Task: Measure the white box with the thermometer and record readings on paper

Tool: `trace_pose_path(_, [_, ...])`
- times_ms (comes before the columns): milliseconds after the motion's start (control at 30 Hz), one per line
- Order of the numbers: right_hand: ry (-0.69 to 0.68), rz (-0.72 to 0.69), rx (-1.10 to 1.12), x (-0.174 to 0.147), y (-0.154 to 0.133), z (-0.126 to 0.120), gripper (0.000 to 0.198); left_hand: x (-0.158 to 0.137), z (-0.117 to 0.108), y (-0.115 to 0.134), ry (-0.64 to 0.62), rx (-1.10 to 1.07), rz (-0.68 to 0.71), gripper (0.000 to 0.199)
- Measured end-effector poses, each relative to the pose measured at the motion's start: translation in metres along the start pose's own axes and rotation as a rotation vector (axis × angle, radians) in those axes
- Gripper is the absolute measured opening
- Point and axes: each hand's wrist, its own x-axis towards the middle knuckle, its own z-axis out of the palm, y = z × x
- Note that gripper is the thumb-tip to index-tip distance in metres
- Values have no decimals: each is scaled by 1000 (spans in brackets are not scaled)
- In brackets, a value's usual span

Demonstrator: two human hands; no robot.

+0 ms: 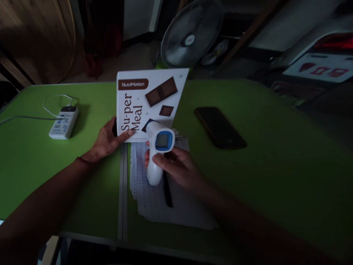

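Observation:
My left hand (109,139) grips the lower left corner of a white box (132,125) printed "NutriMotion Su-per Meal", thumb on its front and the other fingers behind, out of sight. The box is held upright, facing me. In my right hand (179,165) is a white infrared thermometer (156,173) with a blue-rimmed screen, its handle wrapped by my fingers. The thermometer's head points at the box and overlaps its lower right part; whether they touch I cannot tell. Beneath lie printed paper sheets (149,206) with a dark, thin strip-like object (167,191) on them.
A white power bank (64,125) with cables rests on the green table (91,191) at left. On the right lies a dark phone (219,127). Behind the table stands a fan (190,36). A metal seam (122,198) runs across the tabletop.

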Motion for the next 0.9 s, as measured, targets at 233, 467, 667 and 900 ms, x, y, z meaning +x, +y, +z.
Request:
trace_pose_path(233, [-1, 17, -113, -7, -18, -9, 33, 0, 2, 0, 10, -36, 7, 63])
trace_pose_path(467, [64, 142, -683, -15, -39, -77, 36, 4, 2, 0, 60, 12, 60, 89])
trace_pose_path(667, [300, 103, -1141, 1, -28, -100, 26, 9, -3, -4, 18, 123, 129, 83])
trace_pose_path(900, [462, -353, -1140, -10, -21, -79, 28, 3, -6, 0, -49, 266, 142, 71])
